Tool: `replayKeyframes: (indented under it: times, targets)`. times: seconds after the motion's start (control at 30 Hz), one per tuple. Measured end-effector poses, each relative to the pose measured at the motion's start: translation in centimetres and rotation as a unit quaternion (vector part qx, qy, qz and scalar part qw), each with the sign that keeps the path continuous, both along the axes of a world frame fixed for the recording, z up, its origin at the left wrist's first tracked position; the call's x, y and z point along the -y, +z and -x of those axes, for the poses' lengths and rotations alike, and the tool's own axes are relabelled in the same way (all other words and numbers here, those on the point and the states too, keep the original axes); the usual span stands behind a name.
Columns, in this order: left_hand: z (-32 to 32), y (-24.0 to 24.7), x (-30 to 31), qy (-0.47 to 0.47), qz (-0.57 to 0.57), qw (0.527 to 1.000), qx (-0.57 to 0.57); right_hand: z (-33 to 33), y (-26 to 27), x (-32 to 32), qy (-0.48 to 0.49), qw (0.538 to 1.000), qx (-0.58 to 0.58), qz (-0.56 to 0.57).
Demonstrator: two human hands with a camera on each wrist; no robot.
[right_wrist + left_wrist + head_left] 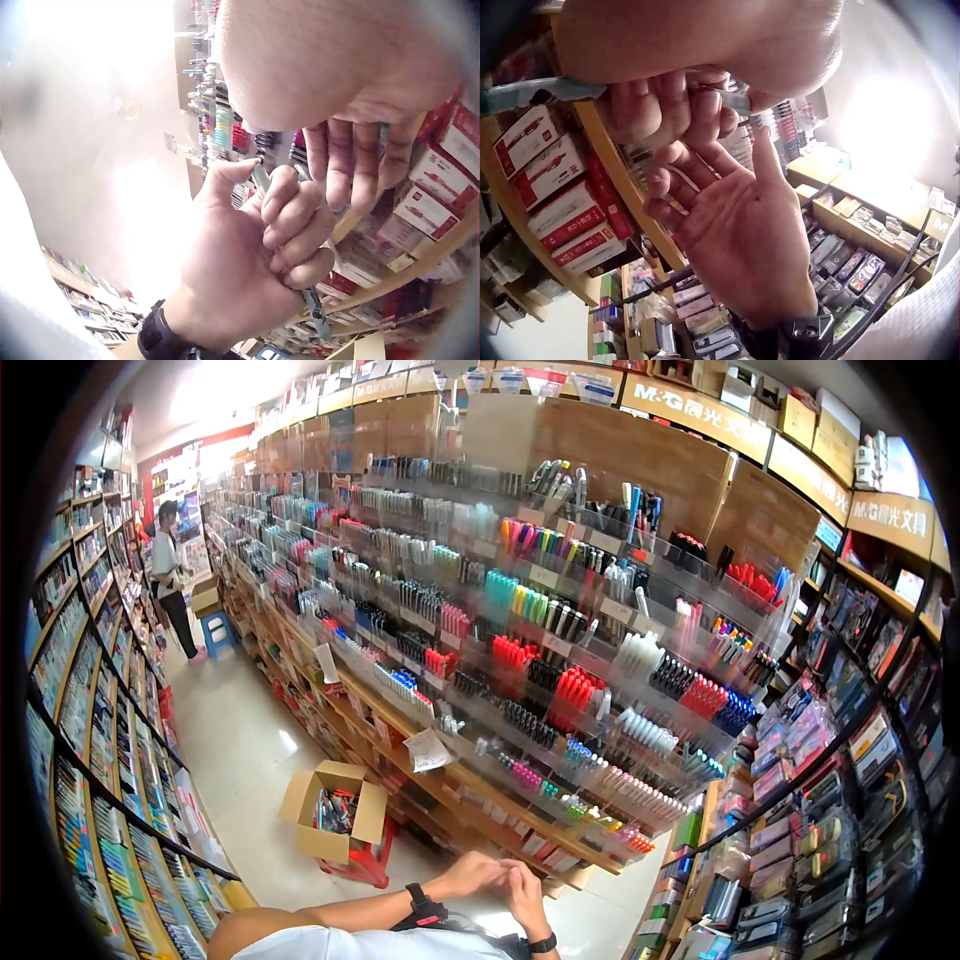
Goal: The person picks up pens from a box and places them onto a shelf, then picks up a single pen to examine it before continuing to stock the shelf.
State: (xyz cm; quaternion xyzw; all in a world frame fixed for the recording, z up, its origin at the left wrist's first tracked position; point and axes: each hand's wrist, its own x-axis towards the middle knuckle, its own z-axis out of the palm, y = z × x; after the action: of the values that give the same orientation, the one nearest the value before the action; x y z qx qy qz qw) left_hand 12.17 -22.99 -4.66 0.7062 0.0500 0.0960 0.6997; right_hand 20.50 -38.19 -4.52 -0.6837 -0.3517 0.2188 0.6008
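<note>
My left hand [468, 876] grips a slim pen with a pale grey-green barrel. In the left wrist view one length of the pen [544, 91] sticks out to the left of the curled fingers, and a short end shows by the thumb. The right wrist view shows its dark-marked lower part [316, 311] below the left fist [247, 255]. Close beside it, my right hand [526, 895] turns its palm up to the left hand, fingers loosely bent and nothing seen in them; its fingertips nearly meet the left fingers. The barrel's middle is hidden inside the left hand.
A tiered clear rack of pens [560, 610] stands in front. An open cardboard box [363, 797] holding pens sits on a red stool [372, 865]. Boxed pens [559, 176] fill a lower shelf. Packaged goods [780, 840] line the right; a person [168, 575] stands down the aisle.
</note>
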Motion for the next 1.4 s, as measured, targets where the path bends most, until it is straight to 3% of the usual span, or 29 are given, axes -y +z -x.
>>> replayKeyframes:
  times: [0.2,0.27,0.33,0.4,0.53,0.57,0.73,0.77,0.87,1.07,1.2,1.27,1.33,1.37,1.4]
  targets:
    - [-1.4,-3.7,-0.7,-0.016,0.033,0.999,-0.038,0.7,2.6,0.3,-0.029,0.999,0.007,0.021]
    - [-1.6,-2.3,-0.8,-0.069,0.099,0.991,-0.064,1.2,4.7,0.2,-0.036,0.998,0.053,-0.017]
    - [-1.8,-0.7,-0.7,-0.093,0.102,0.989,-0.061,0.7,5.0,0.6,-0.057,0.998,0.031,-0.015]
    - [-1.9,0.3,-1.1,-0.147,0.061,0.986,-0.050,-0.4,3.6,1.1,-0.070,0.990,0.115,0.033]
    - [-1.7,2.5,-1.4,-0.195,0.106,0.973,-0.061,-0.6,5.5,0.4,-0.100,0.988,0.102,0.064]
    - [-1.5,4.1,-2.0,-0.198,0.064,0.977,-0.053,-0.6,6.3,0.0,-0.103,0.987,0.110,0.048]
    - [-0.7,5.2,-4.7,-0.168,0.017,0.985,-0.030,-1.7,9.3,-1.3,-0.175,0.973,0.149,0.007]
    - [-0.7,4.6,-5.6,-0.174,0.025,0.983,-0.042,-1.3,10.5,-1.9,-0.192,0.977,0.083,-0.030]
    - [0.7,4.5,-7.7,-0.158,0.033,0.986,-0.039,-0.9,11.9,-3.4,-0.205,0.975,0.065,-0.061]
    - [3.7,5.0,-11.8,-0.120,0.001,0.992,-0.044,0.2,8.8,-7.9,-0.159,0.984,0.021,-0.082]
    - [5.4,4.3,-13.7,-0.104,0.002,0.993,-0.052,0.3,7.9,-10.4,-0.121,0.989,0.051,-0.063]
    - [6.4,3.0,-14.4,-0.073,-0.009,0.997,-0.008,0.4,7.0,-11.6,-0.107,0.986,0.093,-0.087]
    - [7.3,4.2,-14.4,-0.015,0.019,0.999,-0.044,0.8,7.9,-12.6,-0.098,0.992,0.030,-0.069]
    - [7.5,4.3,-14.3,0.000,-0.016,1.000,0.014,0.8,8.2,-13.0,-0.095,0.992,0.033,-0.074]
    - [8.0,5.1,-14.4,-0.014,0.051,0.999,-0.009,1.1,8.9,-13.3,-0.098,0.992,0.019,-0.076]
